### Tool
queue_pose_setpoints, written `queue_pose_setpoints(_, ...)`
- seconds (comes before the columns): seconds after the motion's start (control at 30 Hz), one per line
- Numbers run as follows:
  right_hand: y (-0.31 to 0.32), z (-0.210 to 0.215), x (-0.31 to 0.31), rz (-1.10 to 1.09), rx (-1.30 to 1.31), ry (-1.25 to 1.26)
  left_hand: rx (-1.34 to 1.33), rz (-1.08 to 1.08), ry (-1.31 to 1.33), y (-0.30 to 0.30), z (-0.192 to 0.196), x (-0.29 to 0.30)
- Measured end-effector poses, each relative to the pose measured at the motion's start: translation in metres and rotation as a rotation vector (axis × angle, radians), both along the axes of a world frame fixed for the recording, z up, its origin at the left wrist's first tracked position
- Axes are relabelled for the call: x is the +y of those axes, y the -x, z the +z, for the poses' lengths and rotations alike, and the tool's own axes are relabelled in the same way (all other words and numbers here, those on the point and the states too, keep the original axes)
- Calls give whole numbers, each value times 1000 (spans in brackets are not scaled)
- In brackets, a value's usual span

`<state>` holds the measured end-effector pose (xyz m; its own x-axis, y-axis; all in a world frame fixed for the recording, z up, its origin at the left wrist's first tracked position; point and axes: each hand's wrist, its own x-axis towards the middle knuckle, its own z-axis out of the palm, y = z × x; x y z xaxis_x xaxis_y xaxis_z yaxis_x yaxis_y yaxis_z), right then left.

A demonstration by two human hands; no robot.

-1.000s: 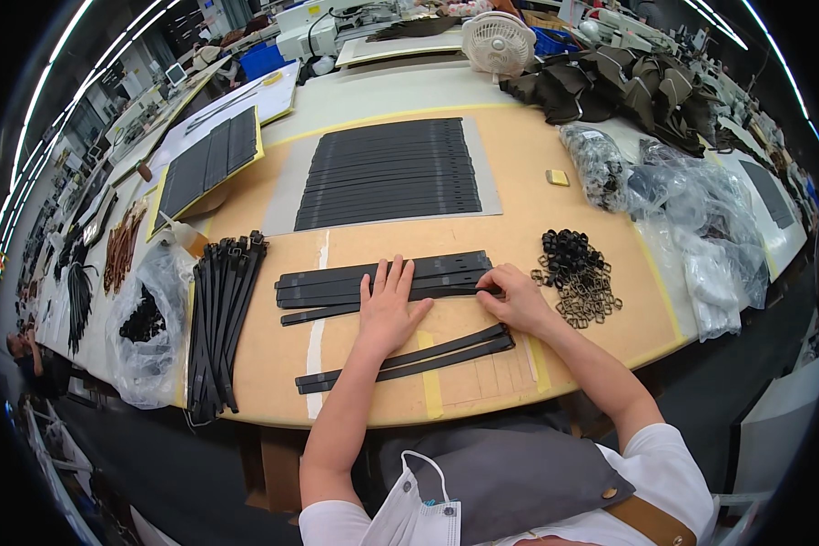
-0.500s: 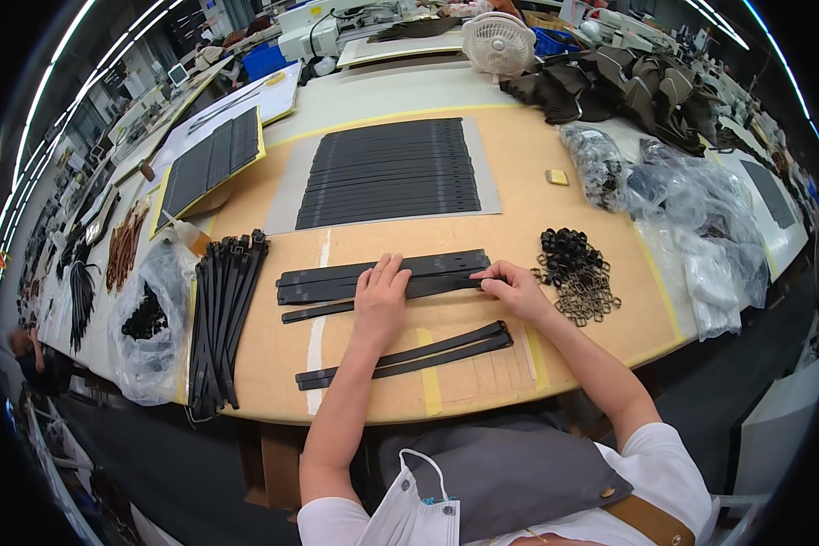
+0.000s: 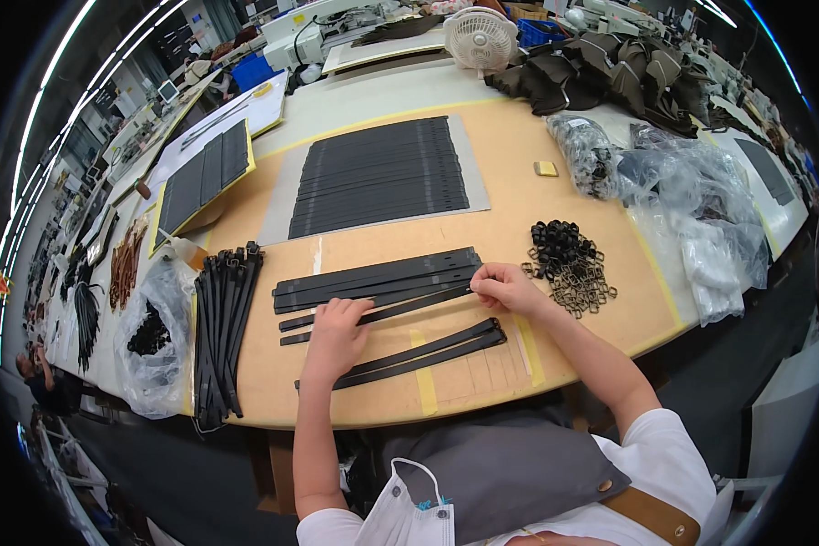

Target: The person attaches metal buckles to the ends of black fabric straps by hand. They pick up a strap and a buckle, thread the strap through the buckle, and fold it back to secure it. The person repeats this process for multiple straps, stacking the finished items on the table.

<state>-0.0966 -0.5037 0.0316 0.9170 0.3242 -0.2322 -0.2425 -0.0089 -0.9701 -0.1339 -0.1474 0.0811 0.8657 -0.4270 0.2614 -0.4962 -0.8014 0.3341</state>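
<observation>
Flat, left hand [image 3: 337, 329] presses matte black strap [image 3: 378, 312]; right hand [image 3: 505, 288] fingers pinch its end.

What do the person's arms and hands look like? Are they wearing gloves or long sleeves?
No gloves: both the left hand and the right hand are bare, with no rings or watch that I can make out. The forearms are bare too. The person wears a white short-sleeved shirt, so the sleeves end near the upper arms. No tools or bands are strapped to either arm.
</observation>
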Motion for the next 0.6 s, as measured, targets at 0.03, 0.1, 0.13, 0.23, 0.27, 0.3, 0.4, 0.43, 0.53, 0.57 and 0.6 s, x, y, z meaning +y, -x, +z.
queue_pose_setpoints(0.03, 0, -2, 0, 12, -10, -5, 25, -73, 49, -3, -1, -17)
queue_pose_setpoints(0.1, -1, -5, -3, 20, -16, -14, 37, -164, 142, -10, -7, -54)
queue_pose_setpoints(0.13, 0, -6, -4, 16, -13, -18, 50, -207, 183, -14, -8, -72)
queue_pose_setpoints(0.23, 2, -7, -11, 14, 20, -50, 123, -270, 250, -27, -13, -112)
queue_pose_setpoints(0.27, 2, -6, -13, 18, 22, -56, 154, -279, 262, -30, -16, -119)
queue_pose_setpoints(0.3, 2, -5, -14, 21, 25, -65, 168, -282, 264, -33, -18, -124)
queue_pose_setpoints(0.4, 3, -1, -16, 11, 35, -46, 216, -271, 277, -38, -22, -133)
queue_pose_setpoints(0.43, 3, -2, -16, 13, 43, -36, 238, -259, 287, -39, -23, -134)
queue_pose_setpoints(0.53, -1, -3, -16, 28, 52, -12, 299, -233, 339, -39, -26, -135)
queue_pose_setpoints(0.57, 0, -5, -17, 31, 49, -10, 318, -226, 361, -39, -27, -135)
queue_pose_setpoints(0.6, 1, -5, -15, 36, 47, -9, 318, -227, 375, -39, -30, -134)
